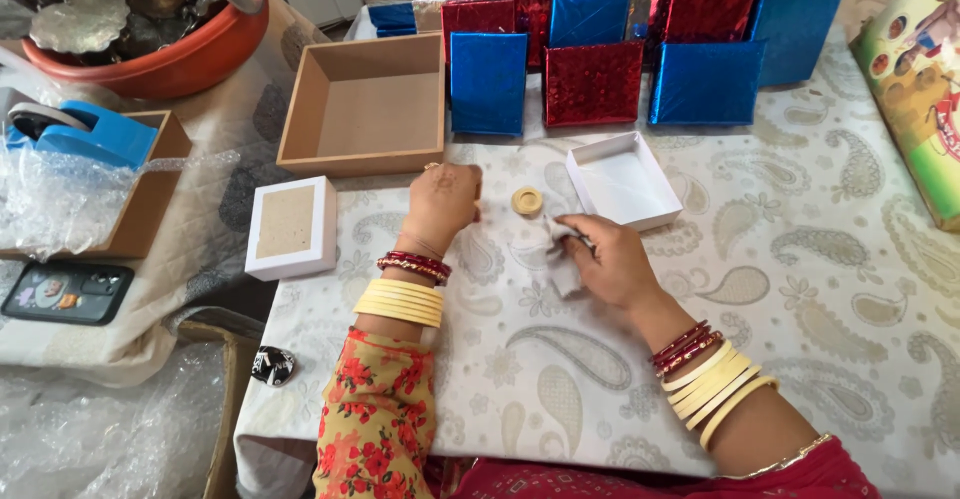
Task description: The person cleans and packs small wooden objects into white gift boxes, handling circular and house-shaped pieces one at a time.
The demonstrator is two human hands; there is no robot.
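Far left: blue tape dispenser (pixel 75 131) sits in a shallow brown tray (pixel 150 194), phone (pixel 66 292) below it, both off the work area. White lid with a tan panel (pixel 291 227) lies flat at the bench (pixel 800 289) edge, parked within reach. Open brown box (pixel 364 104) sits behind it, mouth up.

Left hand (pixel 441 202) is curled, knuckles up, resting on the cloth; can't tell if it grips anything. Small tan ring-shaped disc (pixel 526 200) lies flat just beside it, between both hands. Right hand (pixel 610 259) is pinched shut on a piece of white tissue (pixel 562 259), the rest of it draped on the bench. Small white box (pixel 622 181), open and empty, sits just behind the right hand, probably placed close for loading. Wrapped red and blue boxes (pixel 592 83) stand in rows at the back.
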